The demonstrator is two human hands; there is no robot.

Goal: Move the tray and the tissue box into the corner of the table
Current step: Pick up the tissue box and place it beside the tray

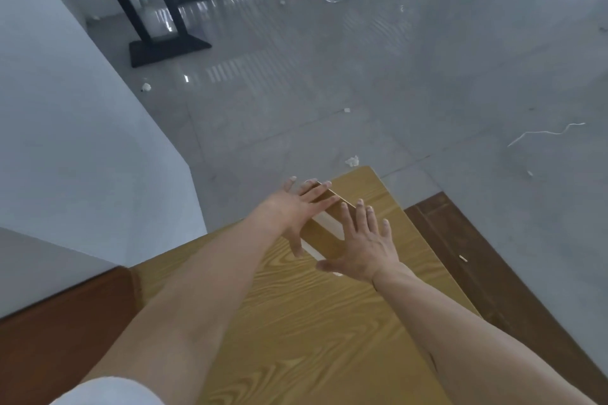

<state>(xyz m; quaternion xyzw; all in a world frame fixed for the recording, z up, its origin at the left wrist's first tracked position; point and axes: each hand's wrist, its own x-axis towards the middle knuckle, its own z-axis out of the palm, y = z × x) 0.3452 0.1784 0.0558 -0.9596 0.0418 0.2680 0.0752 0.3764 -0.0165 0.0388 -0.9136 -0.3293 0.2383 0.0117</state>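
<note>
A brown wooden tissue box (324,228) with a pale strip along its top lies on the yellow wood-grain table (296,322), close to the table's far corner (368,171). My left hand (292,207) lies flat against the box's left side, its straight fingers reaching over the far end. On the near right side my right hand (362,246) is spread wide, fingers apart, touching or just above the box. Neither hand curls around it. I cannot make out a tray; only a small pale sliver (336,273) shows under my right palm.
A white wall (82,141) runs along the left of the table. Dark brown benches sit at the left (65,322) and right (477,240). Beyond the table edge is grey tiled floor with scraps of litter, and another table on a black base (164,43).
</note>
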